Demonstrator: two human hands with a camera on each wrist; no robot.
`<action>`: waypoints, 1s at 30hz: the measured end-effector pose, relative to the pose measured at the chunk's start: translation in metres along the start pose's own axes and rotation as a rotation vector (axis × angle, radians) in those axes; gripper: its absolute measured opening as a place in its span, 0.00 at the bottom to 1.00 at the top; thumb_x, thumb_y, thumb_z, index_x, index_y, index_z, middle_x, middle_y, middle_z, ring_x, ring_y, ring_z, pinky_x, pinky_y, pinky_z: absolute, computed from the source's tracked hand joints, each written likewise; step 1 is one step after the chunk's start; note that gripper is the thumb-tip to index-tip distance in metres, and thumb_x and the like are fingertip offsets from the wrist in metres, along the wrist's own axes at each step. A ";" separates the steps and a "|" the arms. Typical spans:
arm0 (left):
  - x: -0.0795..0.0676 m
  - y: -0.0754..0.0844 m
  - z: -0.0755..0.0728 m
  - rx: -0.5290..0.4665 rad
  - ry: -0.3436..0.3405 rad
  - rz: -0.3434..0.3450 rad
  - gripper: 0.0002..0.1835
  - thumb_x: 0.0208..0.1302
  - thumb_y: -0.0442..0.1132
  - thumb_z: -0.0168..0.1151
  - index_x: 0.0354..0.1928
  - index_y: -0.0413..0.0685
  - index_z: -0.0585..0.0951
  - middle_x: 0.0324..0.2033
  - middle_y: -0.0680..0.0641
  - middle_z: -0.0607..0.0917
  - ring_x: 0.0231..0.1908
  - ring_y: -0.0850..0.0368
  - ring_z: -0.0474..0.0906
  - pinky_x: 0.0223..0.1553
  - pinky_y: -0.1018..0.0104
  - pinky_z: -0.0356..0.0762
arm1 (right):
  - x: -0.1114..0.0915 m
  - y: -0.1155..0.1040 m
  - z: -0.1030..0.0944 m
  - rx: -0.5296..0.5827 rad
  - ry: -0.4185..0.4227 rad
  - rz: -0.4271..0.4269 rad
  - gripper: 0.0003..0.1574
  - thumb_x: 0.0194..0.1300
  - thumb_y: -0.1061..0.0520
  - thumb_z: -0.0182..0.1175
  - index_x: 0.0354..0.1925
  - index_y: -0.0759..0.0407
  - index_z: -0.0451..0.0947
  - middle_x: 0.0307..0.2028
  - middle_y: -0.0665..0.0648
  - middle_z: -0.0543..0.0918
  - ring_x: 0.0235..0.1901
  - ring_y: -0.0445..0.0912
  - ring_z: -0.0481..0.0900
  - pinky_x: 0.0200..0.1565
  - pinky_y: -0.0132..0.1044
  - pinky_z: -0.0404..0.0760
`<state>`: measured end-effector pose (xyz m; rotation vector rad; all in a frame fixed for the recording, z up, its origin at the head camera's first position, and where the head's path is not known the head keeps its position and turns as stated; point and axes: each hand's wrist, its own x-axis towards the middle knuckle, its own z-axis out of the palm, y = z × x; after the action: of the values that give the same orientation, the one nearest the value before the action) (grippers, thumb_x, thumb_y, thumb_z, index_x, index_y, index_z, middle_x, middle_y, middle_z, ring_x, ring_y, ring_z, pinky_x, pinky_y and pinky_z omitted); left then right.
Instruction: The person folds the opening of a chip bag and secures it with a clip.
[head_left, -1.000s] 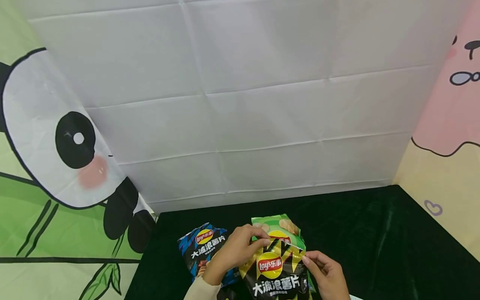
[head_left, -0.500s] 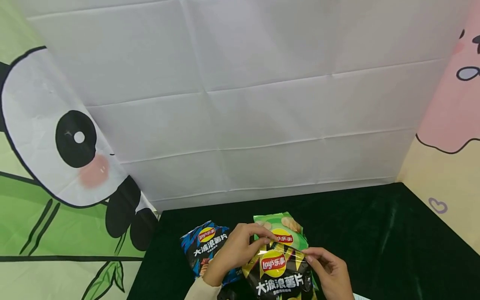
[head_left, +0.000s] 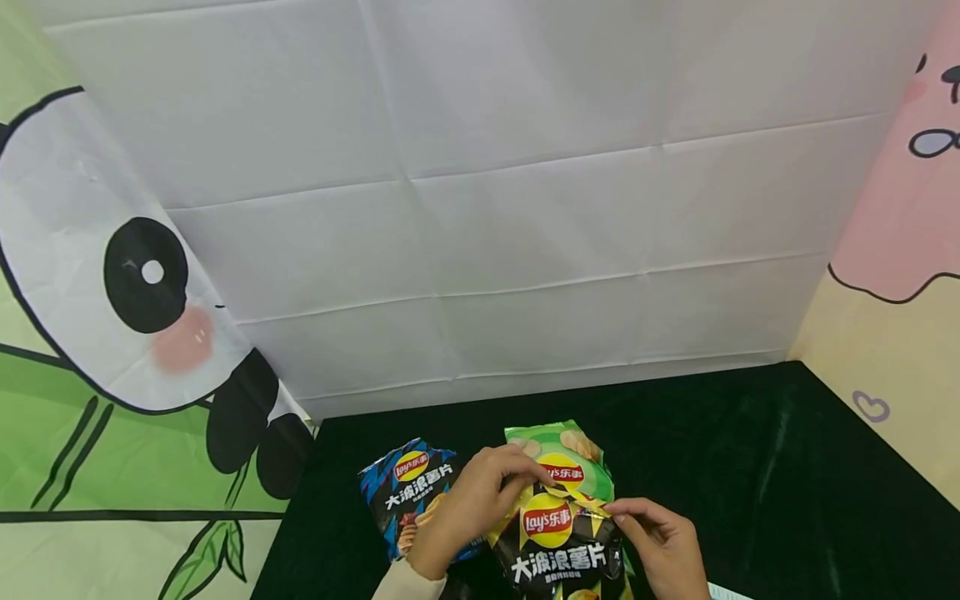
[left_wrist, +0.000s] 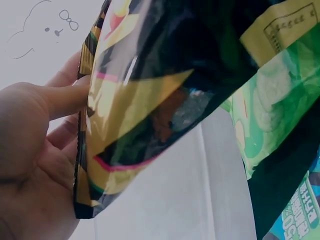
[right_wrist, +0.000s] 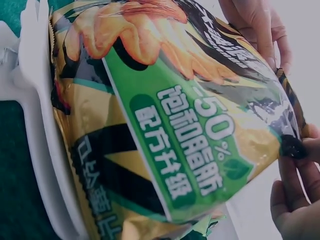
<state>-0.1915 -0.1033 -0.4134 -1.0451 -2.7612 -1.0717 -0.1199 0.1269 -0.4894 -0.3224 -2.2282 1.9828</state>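
Both hands are at the top edge of a black-and-gold Lay's potato chip bag [head_left: 558, 546]. My left hand [head_left: 487, 492] pinches the top seam near its left part; the left wrist view has the thumb [left_wrist: 67, 97] on one side of the seam and fingers on the other. At the right top corner, my right hand [head_left: 663, 542] pinches the seam between thumb and forefinger. The seam looks bent and crinkled between the hands. Behind this bag lies a green Lay's bag [head_left: 588, 458], partly covered. A blue-and-black Lay's bag [head_left: 405, 492] lies left, partly behind the left forearm.
A dark green cloth [head_left: 750, 467] covers the table. In the right wrist view, a white plastic object [right_wrist: 37, 110] stands beside the bag's bottom end; its kind is unclear. A white cloth wall [head_left: 480, 208] rises behind, with printed cloth at both sides.
The chip bag's top seam, straight one second ago, now bends and shows gold folds between the hands. The left fingers have shifted slightly right along it. Both hands still grip it.
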 end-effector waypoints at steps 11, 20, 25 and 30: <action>0.000 -0.002 0.003 0.074 0.049 0.036 0.12 0.69 0.41 0.54 0.36 0.70 0.84 0.40 0.65 0.84 0.47 0.65 0.78 0.52 0.62 0.76 | -0.002 -0.003 0.007 0.075 0.001 0.015 0.09 0.64 0.58 0.60 0.40 0.61 0.82 0.38 0.54 0.86 0.38 0.42 0.82 0.42 0.31 0.82; -0.003 0.002 0.007 0.135 0.109 0.010 0.08 0.62 0.58 0.59 0.28 0.69 0.80 0.31 0.66 0.79 0.30 0.69 0.68 0.35 0.75 0.67 | 0.000 -0.004 0.012 0.023 0.044 0.069 0.20 0.53 0.49 0.70 0.39 0.60 0.79 0.35 0.55 0.84 0.33 0.41 0.81 0.38 0.32 0.81; -0.001 0.005 0.011 0.209 0.166 -0.018 0.18 0.53 0.66 0.61 0.25 0.65 0.71 0.17 0.61 0.71 0.20 0.68 0.60 0.26 0.77 0.60 | 0.001 -0.002 0.009 0.051 0.040 0.048 0.24 0.53 0.54 0.70 0.46 0.61 0.73 0.34 0.54 0.84 0.36 0.41 0.81 0.39 0.30 0.81; -0.001 0.007 0.011 0.244 0.130 -0.066 0.20 0.53 0.66 0.62 0.41 0.66 0.75 0.23 0.59 0.83 0.24 0.68 0.71 0.26 0.76 0.66 | 0.001 -0.001 0.007 0.052 0.030 0.037 0.29 0.52 0.53 0.70 0.50 0.60 0.73 0.37 0.53 0.85 0.38 0.41 0.80 0.41 0.29 0.80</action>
<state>-0.1841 -0.0935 -0.4176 -0.8297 -2.7491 -0.7524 -0.1224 0.1199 -0.4895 -0.3877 -2.1644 2.0363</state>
